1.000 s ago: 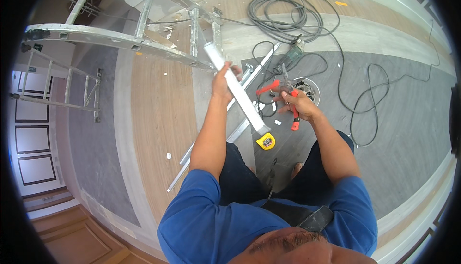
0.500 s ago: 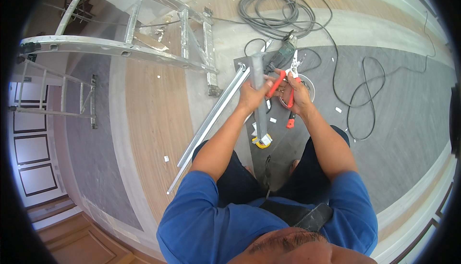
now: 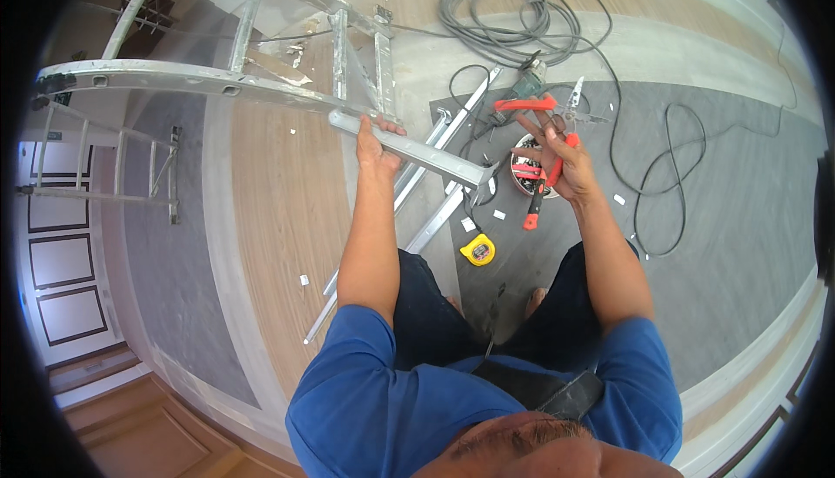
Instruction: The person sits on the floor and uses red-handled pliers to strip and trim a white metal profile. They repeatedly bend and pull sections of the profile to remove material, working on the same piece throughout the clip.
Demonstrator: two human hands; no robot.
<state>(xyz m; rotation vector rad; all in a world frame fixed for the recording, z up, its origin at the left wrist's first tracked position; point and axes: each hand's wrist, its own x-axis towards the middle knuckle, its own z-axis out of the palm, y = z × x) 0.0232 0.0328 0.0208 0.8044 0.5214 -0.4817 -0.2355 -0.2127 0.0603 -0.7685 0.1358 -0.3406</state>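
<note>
Left grip (image 3: 379, 141) holding metal channel (image 3: 435, 160), right grip (image 3: 569, 167) holding splayed red-handled snips (image 3: 571, 118), tape measure (image 3: 477, 250) bodyward between grips.

The channel (image 3: 432, 158) is a long, narrow length of pale silvery-grey metal, straight along its body. It is held off the floor in the left hand (image 3: 379, 142), gripped near its left end, and slants downward in view from upper left to lower right. Its right end looks ragged, with a small piece jutting out.

The snips (image 3: 571, 119) have red handles and greyish metal blades. They sit in the right hand (image 3: 567, 167), right of the channel and apart from it, spread wide: one handle points left, the other down, partly covered by fingers. One blade points up, the other right.
</note>
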